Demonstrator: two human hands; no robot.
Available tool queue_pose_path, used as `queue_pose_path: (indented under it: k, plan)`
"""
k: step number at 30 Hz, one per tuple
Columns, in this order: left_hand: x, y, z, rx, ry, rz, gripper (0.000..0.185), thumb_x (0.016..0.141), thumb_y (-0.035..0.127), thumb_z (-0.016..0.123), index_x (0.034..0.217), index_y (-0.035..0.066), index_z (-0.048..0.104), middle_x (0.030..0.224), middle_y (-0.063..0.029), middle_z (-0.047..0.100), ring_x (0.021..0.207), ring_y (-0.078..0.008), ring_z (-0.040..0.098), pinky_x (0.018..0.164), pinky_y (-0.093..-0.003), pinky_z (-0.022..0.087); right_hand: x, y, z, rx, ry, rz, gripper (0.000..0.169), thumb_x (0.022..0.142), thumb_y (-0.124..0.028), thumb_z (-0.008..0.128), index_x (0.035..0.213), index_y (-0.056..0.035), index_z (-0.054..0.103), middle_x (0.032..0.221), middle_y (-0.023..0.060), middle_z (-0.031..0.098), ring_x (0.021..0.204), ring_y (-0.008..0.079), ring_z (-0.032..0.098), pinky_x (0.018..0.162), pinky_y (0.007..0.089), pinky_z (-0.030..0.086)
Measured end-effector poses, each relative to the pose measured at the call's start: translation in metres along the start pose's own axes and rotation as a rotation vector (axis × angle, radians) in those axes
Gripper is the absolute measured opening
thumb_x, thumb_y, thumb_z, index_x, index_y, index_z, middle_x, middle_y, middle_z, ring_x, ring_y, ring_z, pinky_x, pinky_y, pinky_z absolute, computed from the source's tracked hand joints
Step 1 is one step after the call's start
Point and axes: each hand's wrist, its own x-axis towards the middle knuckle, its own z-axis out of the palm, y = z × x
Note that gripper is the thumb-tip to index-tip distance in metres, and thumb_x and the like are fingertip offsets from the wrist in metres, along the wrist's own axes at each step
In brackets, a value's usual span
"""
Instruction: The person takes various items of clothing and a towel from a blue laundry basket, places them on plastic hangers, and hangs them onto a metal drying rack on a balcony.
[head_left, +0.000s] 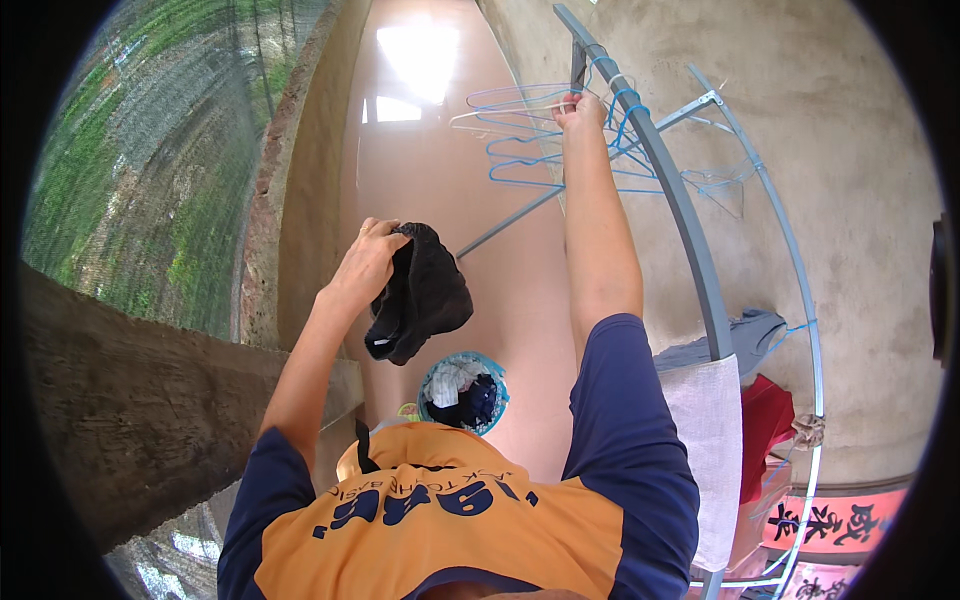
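A black cloth garment (431, 292) hangs from my left hand (371, 251), which pinches its upper edge over the floor. My right hand (581, 112) reaches up to the drying rack's grey metal bar (679, 195), its fingers on a white plastic clothes hanger (487, 114) among several blue hangers (525, 180). Below the garment, a blue plastic basket (504, 412) on the floor holds white and dark clothes (480, 397).
A white towel (701, 450), a grey garment (757, 337) and a red garment (765, 427) hang on the rack at the right, beside the concrete wall (847, 247). A concrete parapet (307, 172) runs along the left, with greenery beyond.
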Motion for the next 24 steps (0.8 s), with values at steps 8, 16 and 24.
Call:
queue_pose_path:
  k: [8, 16, 24]
  plan:
    - [0.017, 0.000, 0.039, -0.107, -0.069, 0.107, 0.043, 0.068, -0.015, 0.047, 0.105, -0.003, 0.066, 0.112, -0.0219, 0.062, 0.105, -0.0364, 0.055, 0.096, -0.0408, 0.042, -0.102, -0.046, -0.043, 0.044, -0.533, 0.195, 0.028, 0.100, -0.027, 0.046, 0.080, -0.0080, 0.045, 0.057, -0.0023, 0.034, 0.049, 0.0105, 0.034, 0.045, 0.0263, 0.030]
    - [0.022, -0.007, 0.043, -0.237, -0.178, 0.057, 0.049, 0.068, -0.017, 0.041, 0.109, -0.004, 0.063, 0.111, -0.0227, 0.062, 0.111, -0.0392, 0.054, 0.096, -0.0392, 0.043, -0.336, -0.035, -0.260, -0.802, -0.469, -0.180, 0.038, 0.101, -0.031, 0.045, 0.114, 0.0015, 0.060, 0.058, -0.0077, 0.033, 0.045, 0.0014, 0.026, 0.042, 0.0199, 0.019]
    - [0.036, 0.030, 0.040, -0.130, -0.256, 0.114, 0.051, 0.069, -0.018, 0.041, 0.115, -0.004, 0.061, 0.121, -0.0222, 0.059, 0.123, -0.0355, 0.048, 0.102, -0.0373, 0.041, -0.412, -0.019, -0.365, -1.093, -0.383, -0.186, 0.033, 0.101, -0.024, 0.045, 0.117, -0.0025, 0.064, 0.058, -0.0022, 0.041, 0.051, 0.0052, 0.033, 0.047, 0.0233, 0.028]
